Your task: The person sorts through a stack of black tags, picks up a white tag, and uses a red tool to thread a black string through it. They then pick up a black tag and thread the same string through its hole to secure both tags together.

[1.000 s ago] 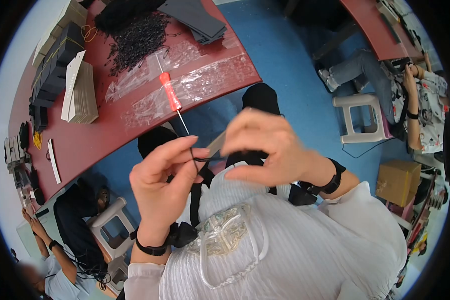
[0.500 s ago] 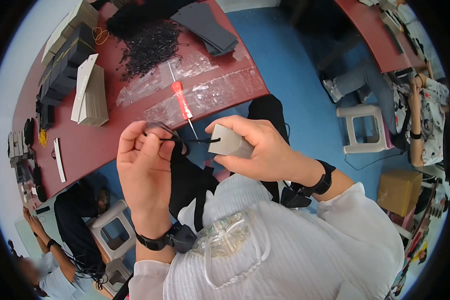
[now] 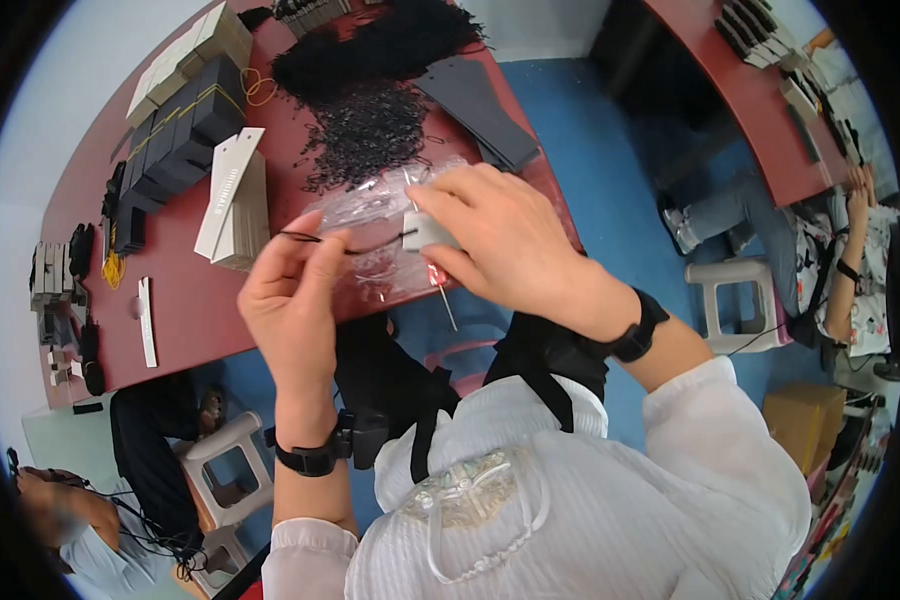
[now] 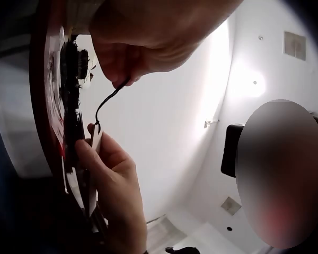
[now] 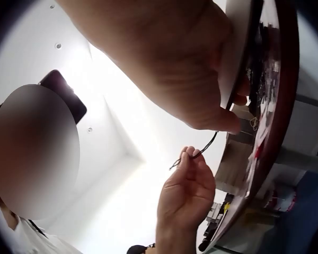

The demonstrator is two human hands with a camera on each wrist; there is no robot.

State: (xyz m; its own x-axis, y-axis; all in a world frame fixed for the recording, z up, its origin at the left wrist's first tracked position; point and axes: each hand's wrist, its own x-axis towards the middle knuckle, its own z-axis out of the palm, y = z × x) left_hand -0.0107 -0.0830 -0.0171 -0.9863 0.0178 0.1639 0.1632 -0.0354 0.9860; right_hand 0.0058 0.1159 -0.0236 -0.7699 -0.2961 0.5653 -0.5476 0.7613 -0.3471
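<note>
My left hand (image 3: 295,300) pinches one end of a thin black cord (image 3: 375,243) between thumb and fingertips. The cord runs across to a light grey card tag (image 3: 425,232) and passes through a hole near its edge. With thumb on one side and fingers on the other, my right hand (image 3: 515,240) grips the tag. In the left wrist view the cord (image 4: 107,99) sags a little between the left fingers and the top of the tag (image 4: 96,138). Both hands are above the front part of the table, and a red-handled tool (image 3: 437,274) with a thin metal shaft is partly hidden behind the right hand.
On the red table (image 3: 190,330) lie a heap of small black pins (image 3: 365,135), dark cards (image 3: 480,115), a leaning stack of pale tags (image 3: 235,205) and banded dark bundles (image 3: 185,130). Clear tape (image 3: 370,200) covers part of the tabletop. Other people sit at both sides.
Both hands have moved forward from above the lap to over the table edge. The tag, blurred at first, now shows in the right hand, with the cord stretched between the hands.
</note>
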